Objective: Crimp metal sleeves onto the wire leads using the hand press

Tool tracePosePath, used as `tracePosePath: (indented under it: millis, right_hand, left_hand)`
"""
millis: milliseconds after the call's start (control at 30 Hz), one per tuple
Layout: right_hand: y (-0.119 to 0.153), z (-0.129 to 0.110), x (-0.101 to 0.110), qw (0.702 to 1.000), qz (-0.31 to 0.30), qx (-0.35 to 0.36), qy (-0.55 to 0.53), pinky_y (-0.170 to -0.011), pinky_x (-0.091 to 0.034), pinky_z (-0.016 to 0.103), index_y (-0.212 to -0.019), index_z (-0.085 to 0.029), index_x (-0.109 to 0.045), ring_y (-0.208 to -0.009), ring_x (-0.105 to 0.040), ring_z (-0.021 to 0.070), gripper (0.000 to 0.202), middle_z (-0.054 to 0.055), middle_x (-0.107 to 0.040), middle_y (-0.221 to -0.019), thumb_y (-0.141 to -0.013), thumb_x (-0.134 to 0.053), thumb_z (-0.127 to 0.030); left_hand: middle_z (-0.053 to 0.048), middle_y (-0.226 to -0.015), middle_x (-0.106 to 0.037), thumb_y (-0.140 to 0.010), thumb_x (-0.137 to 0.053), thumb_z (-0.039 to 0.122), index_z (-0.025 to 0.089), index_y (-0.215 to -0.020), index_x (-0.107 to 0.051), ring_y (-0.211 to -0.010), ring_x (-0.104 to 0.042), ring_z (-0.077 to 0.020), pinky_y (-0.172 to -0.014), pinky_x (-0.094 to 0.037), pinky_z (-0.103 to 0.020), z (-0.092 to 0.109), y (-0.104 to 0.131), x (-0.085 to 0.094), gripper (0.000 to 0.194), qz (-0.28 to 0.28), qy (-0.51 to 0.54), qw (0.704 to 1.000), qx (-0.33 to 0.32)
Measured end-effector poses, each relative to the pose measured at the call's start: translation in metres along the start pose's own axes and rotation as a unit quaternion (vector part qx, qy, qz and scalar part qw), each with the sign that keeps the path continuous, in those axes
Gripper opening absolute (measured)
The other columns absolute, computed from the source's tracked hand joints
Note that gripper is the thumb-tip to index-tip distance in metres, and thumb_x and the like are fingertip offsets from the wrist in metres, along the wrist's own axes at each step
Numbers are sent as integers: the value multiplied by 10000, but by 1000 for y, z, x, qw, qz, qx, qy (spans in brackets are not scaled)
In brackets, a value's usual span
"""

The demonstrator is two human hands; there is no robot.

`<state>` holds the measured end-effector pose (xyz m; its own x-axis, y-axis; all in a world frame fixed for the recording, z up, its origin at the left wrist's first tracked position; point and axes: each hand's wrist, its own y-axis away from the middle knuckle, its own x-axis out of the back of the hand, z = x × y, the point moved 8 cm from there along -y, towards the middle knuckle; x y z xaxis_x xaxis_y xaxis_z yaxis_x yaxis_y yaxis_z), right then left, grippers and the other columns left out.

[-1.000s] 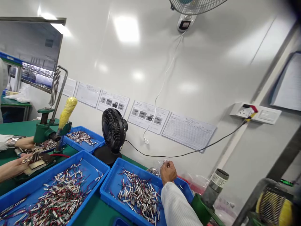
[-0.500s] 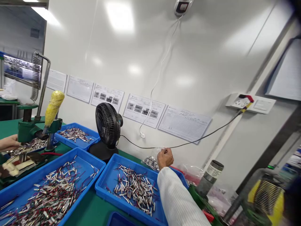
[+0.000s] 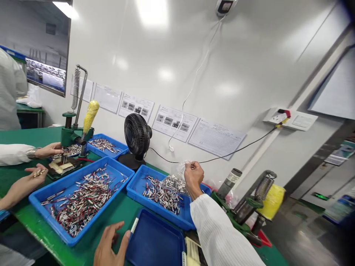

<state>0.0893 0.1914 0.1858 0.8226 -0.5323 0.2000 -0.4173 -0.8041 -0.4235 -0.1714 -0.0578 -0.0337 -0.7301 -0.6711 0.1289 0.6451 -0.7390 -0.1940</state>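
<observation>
My right hand [image 3: 193, 177] is closed on the gathered top of a clear plastic bag [image 3: 181, 169] with small silvery cylindrical parts [image 3: 175, 183] inside. The bag hangs over the far side of a blue tray [image 3: 138, 197], above a heap of metal parts with thin red wires [image 3: 163, 197]. At the bottom, my left hand [image 3: 111, 245] has its thumb and fingers apart and holds nothing. Beside it lies a shallow dark blue tray [image 3: 155, 240] with white labels on its rim.
Left, a co-worker's hands [image 3: 50, 150] are at a green hand press [image 3: 70, 136]. A larger blue tray [image 3: 66, 240] of wired parts lies between us. A black fan [image 3: 137, 135] stands behind. Another press [image 3: 249, 205] with a yellow-wrapped handle is at right.
My right hand has lifted the bag from behind the tray and brought it nearer, over the tray. My left hand has come into view at the bottom. The view has shifted, showing more of the bench.
</observation>
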Motion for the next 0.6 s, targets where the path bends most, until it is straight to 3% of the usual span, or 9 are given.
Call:
tracePosePath:
  millis: [67, 100, 167, 233, 267, 300, 367, 433, 600]
  right_hand:
    - [22, -12, 6, 996, -48, 6, -78, -723, -493, 285, -814, -177, -614, -749, -618, 162, 276, -2, -657, -782, -810, -709, -436]
    - [34, -18, 9, 991, -72, 6, -115, -685, -483, 268, -800, -186, -601, -719, -609, 158, 299, -6, -651, -761, -765, -715, -460]
    - [60, -26, 18, 977, -121, -6, -178, -637, -479, 257, -804, -195, -595, -687, -605, 156, 351, 0, -659, -763, -692, -727, -500]
    - [89, -30, 29, 961, -168, -24, -218, -617, -497, 268, -815, -192, -617, -683, -622, 171, 388, 23, -684, -787, -647, -753, -514]
    - [104, -29, 34, 953, -193, -36, -230, -615, -509, 275, -817, -187, -635, -690, -634, 181, 396, 36, -696, -798, -639, -774, -511]
    - [120, -25, 39, 944, -221, -50, -241, -620, -521, 281, -818, -182, -654, -704, -645, 191, 398, 47, -706, -809, -638, -798, -507]
    - [150, -9, 48, 923, -270, -85, -261, -649, -539, 282, -818, -177, -684, -740, -657, 199, 405, 58, -719, -828, -646, -840, -509]
    - [175, 17, 55, 903, -298, -131, -280, -698, -551, 281, -833, -178, -704, -780, -660, 197, 428, 58, -728, -850, -651, -864, -531]
    - [217, 91, 57, 878, -301, -238, -288, -736, -565, 289, -939, -196, -707, -879, -679, 212, 513, 63, -744, -964, -631, -882, -567]
  left_hand:
    - [-137, -1146, -722, -685, -777, 660, 219, -1074, -715, -1045, -687, -331, -908, -570, -394, 11, -2, -17, 591, -33, 135, 988, 70]
    - [-160, -1246, -691, -668, -789, 679, 202, -1152, -684, -1138, -664, -342, -977, -547, -403, 18, -1, -32, 688, -70, 225, 964, 120]
    - [-202, -1340, -640, -654, -697, 814, 199, -1351, -556, -1206, -644, -367, -1023, -524, -468, 32, 6, -65, 940, -122, 396, 877, 242]
    - [-258, -1352, -622, -678, -515, 925, 167, -1445, -456, -1240, -616, -429, -1001, -517, -579, 57, 16, -91, 1081, -199, 514, 778, 302]
    - [-259, -1352, -625, -722, -510, 898, 156, -1455, -445, -1247, -611, -436, -995, -518, -594, 65, 21, -95, 1045, -212, 542, 749, 316]
    - [-238, -1353, -635, -775, -573, 815, 166, -1455, -447, -1247, -617, -424, -993, -526, -582, 69, 23, -93, 947, -204, 551, 742, 322]
    - [-162, -1330, -672, -808, -746, 557, 221, -1435, -472, -1215, -653, -370, -986, -553, -508, 63, 26, -76, 762, -152, 529, 772, 318]
    - [-104, -1253, -721, -750, -842, 381, 268, -1405, -499, -1141, -701, -325, -946, -581, -430, 53, 27, -53, 748, -105, 474, 821, 301]
    - [-88, -1101, -761, -617, -911, 369, 235, -1297, -564, -933, -754, -289, -821, -609, -370, 43, 12, -16, 774, -87, 305, 914, 252]
